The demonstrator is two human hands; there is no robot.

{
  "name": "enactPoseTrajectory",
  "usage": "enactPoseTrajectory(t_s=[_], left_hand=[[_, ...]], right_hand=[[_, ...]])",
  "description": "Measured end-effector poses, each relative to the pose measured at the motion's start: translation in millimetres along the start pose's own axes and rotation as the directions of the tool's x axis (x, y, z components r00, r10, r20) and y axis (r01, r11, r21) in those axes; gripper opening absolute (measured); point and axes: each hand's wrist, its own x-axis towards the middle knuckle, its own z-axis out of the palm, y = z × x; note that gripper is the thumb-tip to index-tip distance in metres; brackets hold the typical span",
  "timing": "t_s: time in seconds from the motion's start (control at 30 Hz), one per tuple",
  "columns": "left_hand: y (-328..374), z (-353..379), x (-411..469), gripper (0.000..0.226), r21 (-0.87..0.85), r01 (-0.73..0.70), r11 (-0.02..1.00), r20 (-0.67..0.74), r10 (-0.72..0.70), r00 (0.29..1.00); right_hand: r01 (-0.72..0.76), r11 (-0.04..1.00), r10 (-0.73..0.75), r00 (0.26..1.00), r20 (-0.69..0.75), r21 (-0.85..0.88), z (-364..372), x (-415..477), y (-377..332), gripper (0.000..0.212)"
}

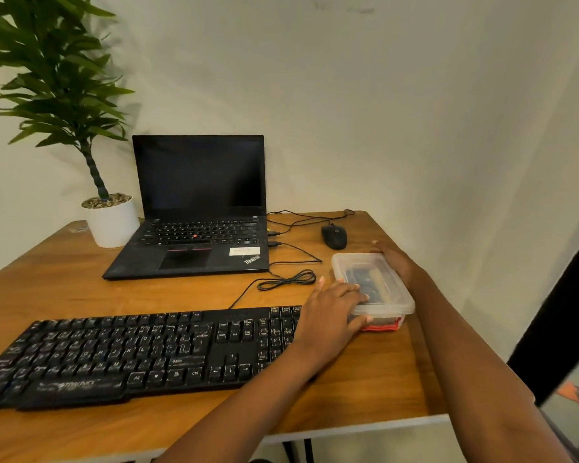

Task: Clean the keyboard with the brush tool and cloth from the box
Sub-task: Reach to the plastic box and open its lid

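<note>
Pale bare walls (381, 111) meet in a corner behind a wooden table (81, 279), which carries a black keyboard (131, 352) along its near edge, an open laptop (198, 228) with a dark screen, and a potted plant (54, 78) at the far left. Right of the keyboard sits a clear lidded box (391, 289), with a red cloth (381, 326) at its bottom and something dark, too blurred to name. The left hand (331, 305) grips its near left corner, fingers over the lid, the right hand (398, 262) curls along its far right side, and a mouse (334, 236) lies just beyond.
</note>
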Motion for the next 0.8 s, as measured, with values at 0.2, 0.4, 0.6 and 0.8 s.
enactPoseTrajectory(t_s=[0.2, 0.4, 0.6, 0.8], left_hand=[[5, -2, -2, 0.039, -0.056, 0.04, 0.998, 0.011, -0.039, 0.999], [26, 6, -11, 0.076, -0.499, 0.384, 0.777, 0.154, -0.356, 0.922], [44, 17, -23, 0.071, -0.742, 0.5, 0.446, 0.272, -0.482, 0.833], [38, 26, -28, 0.065, -0.686, 0.502, 0.527, 0.238, -0.489, 0.839]], right_hand=[[0.001, 0.976, -0.015, 0.998, 0.064, 0.216, -22, -29, 32, 0.038], [0.268, 0.948, -0.244, 0.959, -0.146, 0.174, -34, -61, 75, 0.057], [0.48, 0.782, -0.58, 0.794, -0.183, -0.398, -2, -89, 96, 0.08], [0.426, 0.653, -0.616, 0.78, -0.112, -0.626, 0, -89, 94, 0.08]])
